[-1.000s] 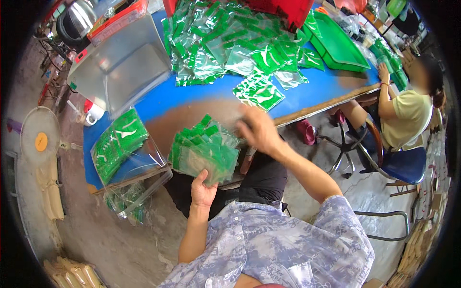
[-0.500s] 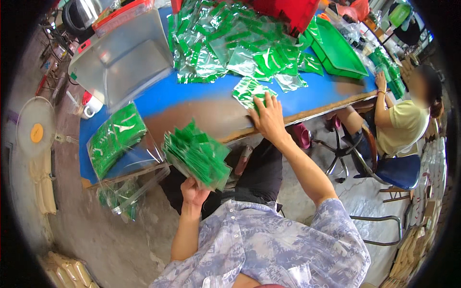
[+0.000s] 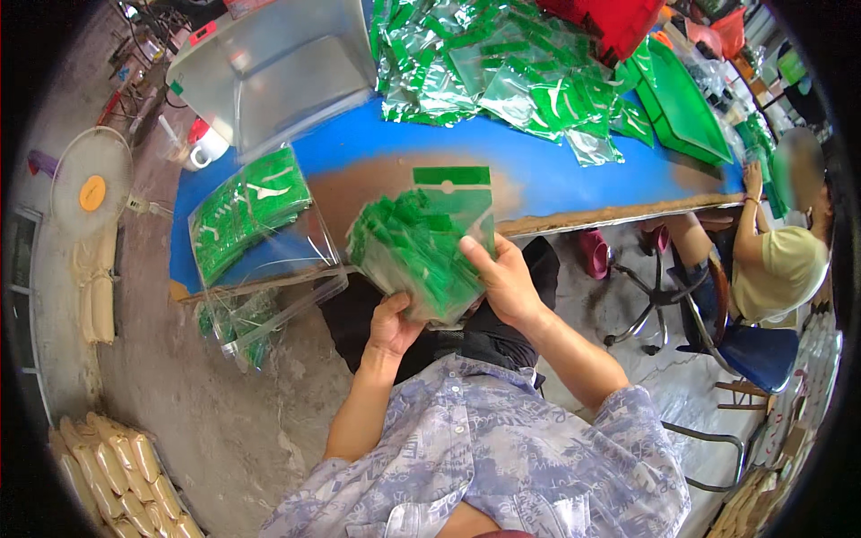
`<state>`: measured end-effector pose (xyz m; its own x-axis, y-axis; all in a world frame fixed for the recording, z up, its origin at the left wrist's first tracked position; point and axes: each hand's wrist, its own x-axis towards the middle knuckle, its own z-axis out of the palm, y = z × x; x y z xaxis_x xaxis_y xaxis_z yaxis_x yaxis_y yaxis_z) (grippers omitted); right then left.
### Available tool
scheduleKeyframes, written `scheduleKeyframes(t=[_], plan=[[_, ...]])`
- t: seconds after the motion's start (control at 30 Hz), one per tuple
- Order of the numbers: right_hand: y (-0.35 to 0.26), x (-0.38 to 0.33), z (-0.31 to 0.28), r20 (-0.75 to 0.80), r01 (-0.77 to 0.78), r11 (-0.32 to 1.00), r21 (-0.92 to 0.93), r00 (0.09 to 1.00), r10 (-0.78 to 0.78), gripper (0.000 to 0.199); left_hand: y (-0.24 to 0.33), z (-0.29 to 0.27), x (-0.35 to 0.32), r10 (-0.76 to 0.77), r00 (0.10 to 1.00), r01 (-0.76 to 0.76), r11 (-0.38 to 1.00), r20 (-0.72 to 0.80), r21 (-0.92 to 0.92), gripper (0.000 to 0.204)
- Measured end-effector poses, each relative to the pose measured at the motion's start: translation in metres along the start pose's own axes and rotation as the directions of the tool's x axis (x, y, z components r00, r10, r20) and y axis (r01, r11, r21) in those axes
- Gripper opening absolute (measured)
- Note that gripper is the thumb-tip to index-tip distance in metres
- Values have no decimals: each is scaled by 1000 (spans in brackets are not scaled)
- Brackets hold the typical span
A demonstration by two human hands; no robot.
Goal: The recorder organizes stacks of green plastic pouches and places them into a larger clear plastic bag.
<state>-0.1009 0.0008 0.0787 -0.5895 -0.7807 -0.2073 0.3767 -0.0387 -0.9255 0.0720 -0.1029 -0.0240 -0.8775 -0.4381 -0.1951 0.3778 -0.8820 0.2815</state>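
Note:
In front of my lap I hold a fanned stack of clear plastic packets with green parts [image 3: 404, 242]. My left hand [image 3: 393, 328] is closed on the stack's lower edge, thumb on top. At the stack's right side my right hand [image 3: 513, 283] pinches a clear packet with a green header strip [image 3: 451, 176], its thumb lying on the front. This packet stands upright against the stack and rises above it. To the left, at the table edge, a large clear plastic bag [image 3: 316, 235] contains many green packets [image 3: 251, 202].
A wide heap of green packets [image 3: 511, 81] covers the blue table's [image 3: 350, 134] far side. Around it stand a translucent bin [image 3: 305, 76], a red bin [image 3: 619, 22] and a green tray [image 3: 682, 103]. A white mug [image 3: 208, 145] is at left; a co-worker [image 3: 778, 264] sits at right.
My right hand has come back from the table to the stack, bringing a packet from the table's near side. The stack in my left hand has moved up and right.

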Motion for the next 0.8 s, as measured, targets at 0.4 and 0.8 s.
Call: scheduleKeyframes(t=[0.4,0.8], plan=[[-26,18,-10,170,-88,902,-423,970,174,42,9,-11,-8,88,992,-76,988,-88,136,67],[-83,248,-199,88,-83,-195,-977,680,-728,40,23,20,-28,169,985,-166,982,-25,92,56]])
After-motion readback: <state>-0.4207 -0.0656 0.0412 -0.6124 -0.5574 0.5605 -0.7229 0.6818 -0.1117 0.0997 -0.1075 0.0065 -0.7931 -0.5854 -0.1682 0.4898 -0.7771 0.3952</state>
